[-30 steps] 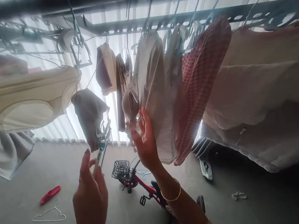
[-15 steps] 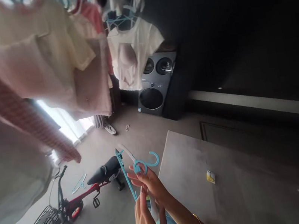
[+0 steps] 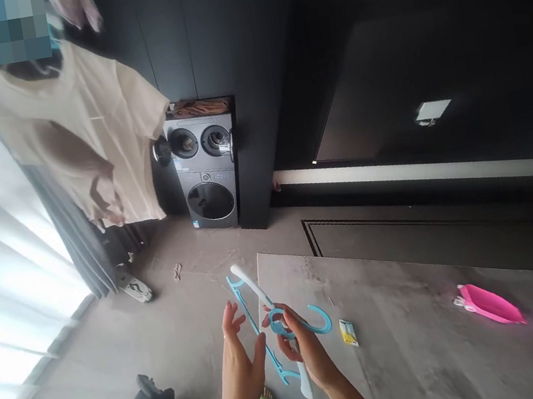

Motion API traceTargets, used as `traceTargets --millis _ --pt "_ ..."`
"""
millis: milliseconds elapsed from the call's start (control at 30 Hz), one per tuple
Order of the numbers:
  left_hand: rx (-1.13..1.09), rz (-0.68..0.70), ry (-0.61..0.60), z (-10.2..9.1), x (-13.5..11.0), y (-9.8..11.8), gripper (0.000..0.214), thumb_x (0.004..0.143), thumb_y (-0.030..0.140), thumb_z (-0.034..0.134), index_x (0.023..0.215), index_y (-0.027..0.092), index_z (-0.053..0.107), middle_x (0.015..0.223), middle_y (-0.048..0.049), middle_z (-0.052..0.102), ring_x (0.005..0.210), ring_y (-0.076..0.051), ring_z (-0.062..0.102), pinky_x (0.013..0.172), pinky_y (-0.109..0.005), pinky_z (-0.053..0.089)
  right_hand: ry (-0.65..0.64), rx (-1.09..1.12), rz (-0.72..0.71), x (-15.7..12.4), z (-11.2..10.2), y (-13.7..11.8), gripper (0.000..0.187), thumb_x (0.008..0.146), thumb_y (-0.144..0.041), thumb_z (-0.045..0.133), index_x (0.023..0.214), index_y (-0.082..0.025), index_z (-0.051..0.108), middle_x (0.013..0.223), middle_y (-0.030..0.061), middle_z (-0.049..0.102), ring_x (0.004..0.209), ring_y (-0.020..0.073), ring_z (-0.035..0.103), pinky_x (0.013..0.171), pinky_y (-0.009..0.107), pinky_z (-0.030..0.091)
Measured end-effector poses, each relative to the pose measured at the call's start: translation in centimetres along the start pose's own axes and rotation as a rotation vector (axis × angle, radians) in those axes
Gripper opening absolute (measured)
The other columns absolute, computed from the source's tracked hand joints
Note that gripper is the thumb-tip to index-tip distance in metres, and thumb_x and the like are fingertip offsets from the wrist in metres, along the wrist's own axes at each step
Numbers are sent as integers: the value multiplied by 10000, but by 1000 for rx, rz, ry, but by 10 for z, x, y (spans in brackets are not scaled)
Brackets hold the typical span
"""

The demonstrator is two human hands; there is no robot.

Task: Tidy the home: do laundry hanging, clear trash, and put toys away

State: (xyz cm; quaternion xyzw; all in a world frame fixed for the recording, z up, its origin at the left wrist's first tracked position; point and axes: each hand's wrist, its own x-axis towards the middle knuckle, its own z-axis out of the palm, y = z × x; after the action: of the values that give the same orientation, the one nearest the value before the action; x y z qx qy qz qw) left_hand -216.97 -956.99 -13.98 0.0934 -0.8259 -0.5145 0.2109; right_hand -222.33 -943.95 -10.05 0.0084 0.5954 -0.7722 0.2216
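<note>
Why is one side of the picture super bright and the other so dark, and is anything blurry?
In the head view, the curtain glares white, probably from daylight behind it; in the head view, the right edge fades almost to black; in the head view, the shirt looks soft, while the hanger in the right hand looks clearer.

Left hand (image 3: pixel 240 362) splayed, right hand (image 3: pixel 312 355) curled
</note>
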Motion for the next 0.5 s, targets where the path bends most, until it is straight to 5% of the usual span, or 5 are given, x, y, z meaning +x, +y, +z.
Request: traceTargets --millis 333,500 --pt "-150 -130 -217 104 151 -22 654 978 297 489 1507 308 105 1549 -190 390 1138 -219 666 976 -475 545 149 21 60 156 -54 -42 615 766 -772 621 1080 -247 686 912 28 680 486 47 371 451 184 281" --pt "-174 -113 -270 143 252 -47 651 949 241 487 1505 269 150 1506 -192 460 1079 -218 684 969 -496 545 190 39 16 263 -79 -50 615 761 -745 642 1103 -236 686 905 37 695 453 40 364 422 187 219"
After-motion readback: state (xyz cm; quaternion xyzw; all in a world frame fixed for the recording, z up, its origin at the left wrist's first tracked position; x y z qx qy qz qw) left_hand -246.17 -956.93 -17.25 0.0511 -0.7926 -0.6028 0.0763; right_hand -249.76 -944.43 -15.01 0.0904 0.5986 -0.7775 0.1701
